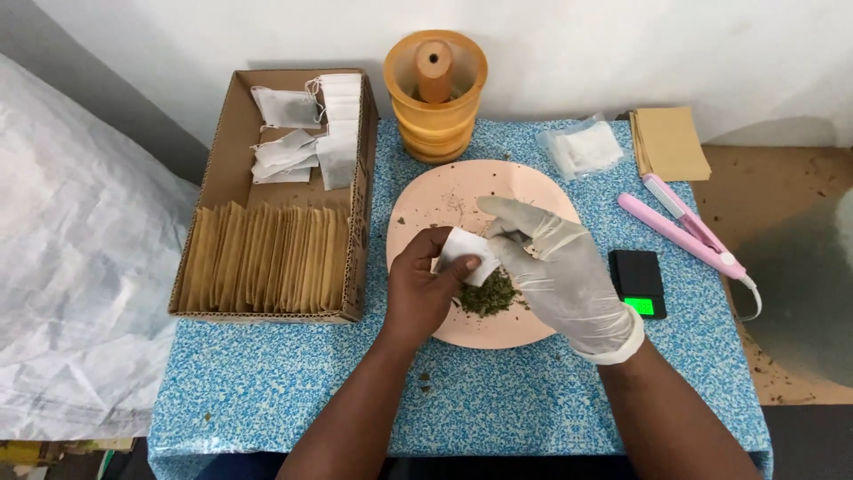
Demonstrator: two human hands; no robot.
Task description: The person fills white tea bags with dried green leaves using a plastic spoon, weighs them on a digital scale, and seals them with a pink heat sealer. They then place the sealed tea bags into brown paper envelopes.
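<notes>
My left hand point(419, 286) is bare and holds a small white tea bag point(466, 252) over a pink plate point(426, 209). My right hand point(555, 267), in a white glove, pinches the same bag from the right, fingers bent at its opening. A small heap of dried green leaves point(487, 297) lies on the plate just below both hands. Loose leaf crumbs are scattered across the plate.
A cardboard box point(227, 169) at the left holds brown envelopes and several white tea bags. A round wooden grinder point(435, 93) stands behind the plate. At the right lie a small black scale point(637, 283), a pink sealer point(689, 233), a clear packet point(582, 147) and brown envelopes point(671, 142).
</notes>
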